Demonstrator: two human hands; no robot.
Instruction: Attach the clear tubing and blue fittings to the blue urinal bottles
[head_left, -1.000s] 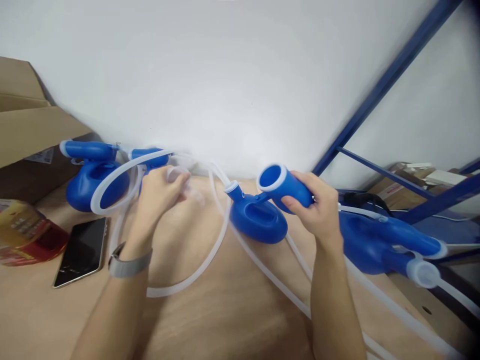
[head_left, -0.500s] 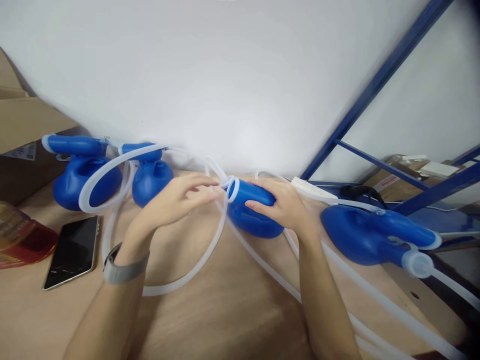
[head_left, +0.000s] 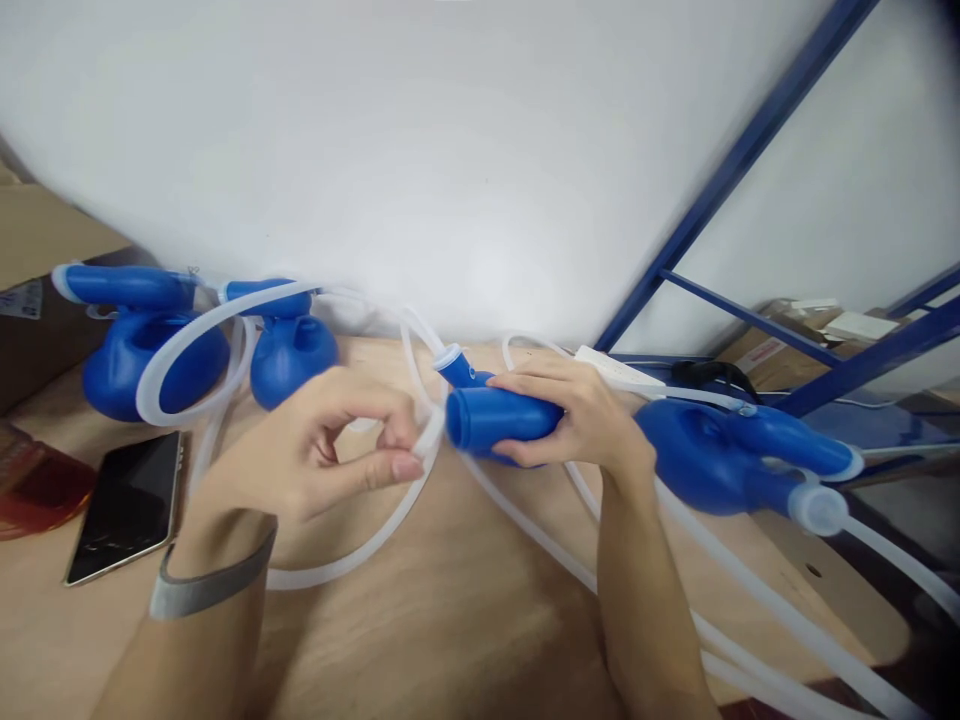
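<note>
A blue plastic bottle, of the urinal kind [head_left: 499, 418], lies in the middle of the table, its wide mouth bare and facing left. My right hand [head_left: 577, 410] is wrapped round its neck, thumb below and fingers over the top. Just left of that mouth, my left hand [head_left: 352, 440] pinches a whitish translucent cap [head_left: 429, 432], partly hidden by the fingers. A clear hose [head_left: 375, 545] loops beneath the left hand. Behind the wide mouth, a short blue spout with a white collar [head_left: 448, 358] points up toward the hose.
Two similar blue bottles [head_left: 154, 360] stand at the left, with another bottle [head_left: 697, 455] at the right. A phone [head_left: 124, 505], a container of reddish liquid [head_left: 41, 485] and a cardboard box [head_left: 52, 230] are left. A white power strip [head_left: 619, 370] and blue metal frame [head_left: 720, 200] are right.
The white cap has come off the bottle's mouth and is in my left hand, which has drawn back and lower. The bottle has turned, so its side spout now shows.
</note>
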